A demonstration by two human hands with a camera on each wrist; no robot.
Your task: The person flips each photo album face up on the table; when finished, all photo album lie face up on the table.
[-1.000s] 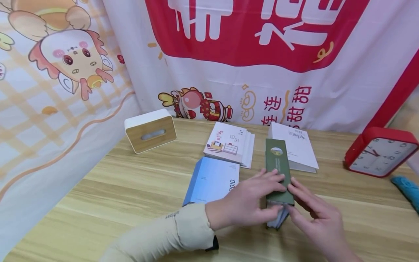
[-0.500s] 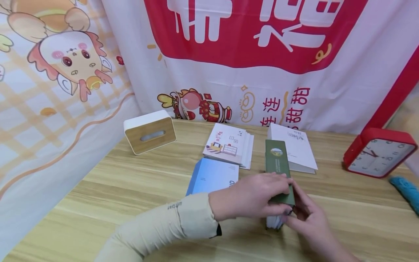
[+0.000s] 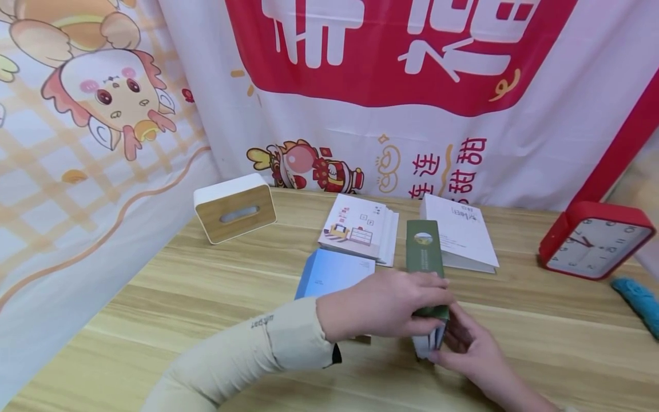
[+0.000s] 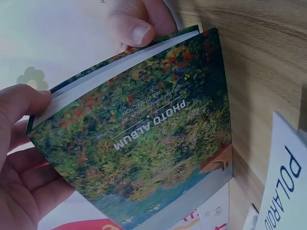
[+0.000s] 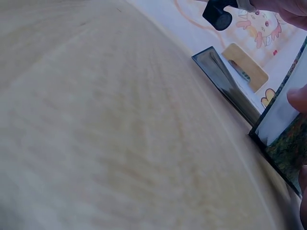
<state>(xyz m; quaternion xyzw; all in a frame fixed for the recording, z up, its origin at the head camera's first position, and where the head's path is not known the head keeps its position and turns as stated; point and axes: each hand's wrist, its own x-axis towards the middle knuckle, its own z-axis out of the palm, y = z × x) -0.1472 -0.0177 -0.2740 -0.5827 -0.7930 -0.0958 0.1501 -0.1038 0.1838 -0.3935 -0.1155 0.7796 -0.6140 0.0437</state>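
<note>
A green photo album (image 3: 424,252) with a round picture on its spine stands on edge on the table, spine up. "PHOTO ALBUM" is printed on its painted cover (image 4: 148,129), which fills the left wrist view. My left hand (image 3: 388,303) grips it over the top near the close end, thumb at the page side and fingers across the spine. With my right hand (image 3: 476,355) I hold its right side low down, the thumb at the near page edges. In the right wrist view only that hand's thumb (image 5: 298,98) and part of a finger show.
Left of it lies a blue album (image 3: 337,272), partly under my left arm. Behind are white illustrated albums (image 3: 355,226) and a white album (image 3: 465,234). A tissue box (image 3: 237,209) stands far left; a red clock (image 3: 597,240) and a teal item (image 3: 635,303) are right.
My left hand's fingers, spread over the spine at first, have closed round the album's near end. The album has shifted slightly left, and my right hand has followed it lower along its side.
</note>
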